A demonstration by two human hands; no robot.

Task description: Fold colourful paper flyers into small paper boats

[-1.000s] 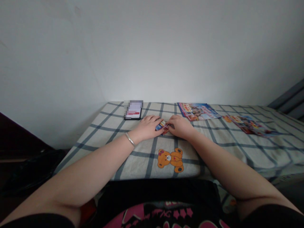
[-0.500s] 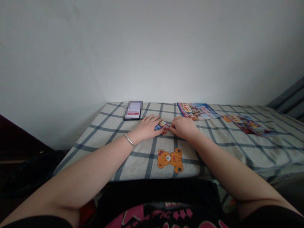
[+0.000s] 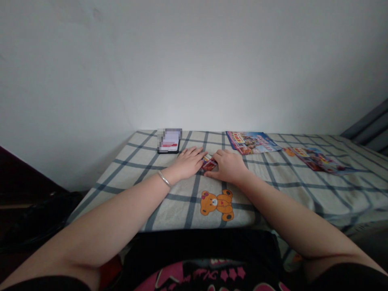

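My left hand [image 3: 190,162] lies flat on the checked cloth, fingers spread, their tips at the left side of a small folded piece of colourful printed paper [image 3: 208,163]. Around the paper's right side curves my right hand [image 3: 228,165], with the thumb along the near edge and the fingers at the far edge. Part of the paper is hidden under both hands. A silver bangle [image 3: 164,178] circles my left wrist.
A phone [image 3: 169,141] with a lit screen lies beyond my left hand. Two colourful leaflets, a nearer-to-wall one [image 3: 254,142] and another [image 3: 323,161], rest to the right. The checked tablecloth [image 3: 169,210] carries a printed bear [image 3: 217,205]. A white wall [image 3: 218,68] stands behind.
My right hand has shifted left and opened from a pinch at the paper's right corner to a wider hold around it. My left hand has barely moved.
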